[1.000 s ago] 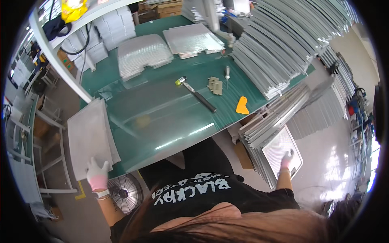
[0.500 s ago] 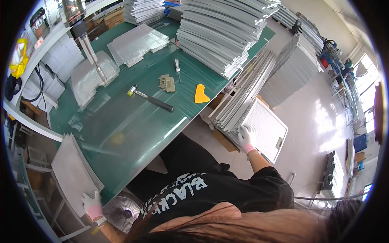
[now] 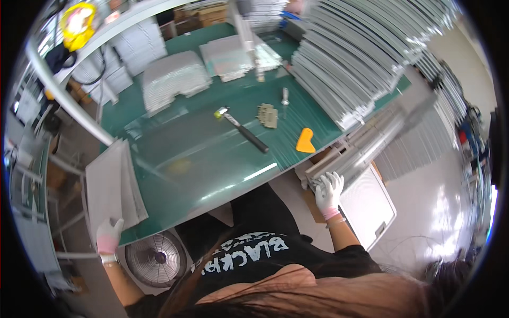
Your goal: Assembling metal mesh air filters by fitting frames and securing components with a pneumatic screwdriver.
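Observation:
My left hand [image 3: 110, 234], in a white glove with pink cuff, is closed on the near edge of a pile of thin grey sheets [image 3: 108, 180] at the table's left corner. Its thumb lies on top; the other fingers are partly hidden. My right hand [image 3: 330, 192], gloved alike, grips the near end of a metal frame [image 3: 366, 151] in the row of upright frames right of the table. The frame's far end is smeared by motion. Beside that hand leans a white mesh panel [image 3: 366, 204] with a rim and a small dark slot.
On the green table [image 3: 196, 175] lie a hammer [image 3: 244, 132], a beige clip-like block [image 3: 268, 115], a screwdriver [image 3: 285, 96] and a yellow scraper [image 3: 305, 141]. Tall piles of grey panels [image 3: 350, 63] stand at the back right. A floor fan [image 3: 156, 258] sits below the near edge.
My view has turned, so the table sits further right. My right hand has shifted on the frames, and one frame there is now blurred. My left thumb now presses the sheets' edge.

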Demonstrator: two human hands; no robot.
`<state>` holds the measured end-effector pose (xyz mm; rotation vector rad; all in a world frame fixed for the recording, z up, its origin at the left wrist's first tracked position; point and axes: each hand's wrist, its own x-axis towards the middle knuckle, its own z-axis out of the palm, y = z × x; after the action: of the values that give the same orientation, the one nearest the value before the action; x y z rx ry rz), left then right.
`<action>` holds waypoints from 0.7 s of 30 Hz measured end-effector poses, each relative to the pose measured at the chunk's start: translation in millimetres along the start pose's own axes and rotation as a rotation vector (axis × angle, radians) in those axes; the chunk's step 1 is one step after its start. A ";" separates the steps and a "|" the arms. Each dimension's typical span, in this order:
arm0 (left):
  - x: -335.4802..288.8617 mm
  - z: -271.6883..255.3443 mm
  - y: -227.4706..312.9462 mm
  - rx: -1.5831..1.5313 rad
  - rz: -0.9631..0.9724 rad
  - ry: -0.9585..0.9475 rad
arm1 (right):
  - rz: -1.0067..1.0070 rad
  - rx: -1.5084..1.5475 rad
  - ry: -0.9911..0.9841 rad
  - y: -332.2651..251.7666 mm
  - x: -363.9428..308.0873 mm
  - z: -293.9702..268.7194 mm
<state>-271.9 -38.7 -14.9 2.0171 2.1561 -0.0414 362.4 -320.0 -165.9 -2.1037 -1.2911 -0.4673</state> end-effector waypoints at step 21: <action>-99.6 16.8 145.0 -0.008 -0.035 0.255 | -0.625 0.681 -0.248 -189.5 139.7 95.6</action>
<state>-120.5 -128.5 -0.2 2.0789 2.3345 0.2311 256.4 -100.2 -95.0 -1.1993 -1.9217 0.0130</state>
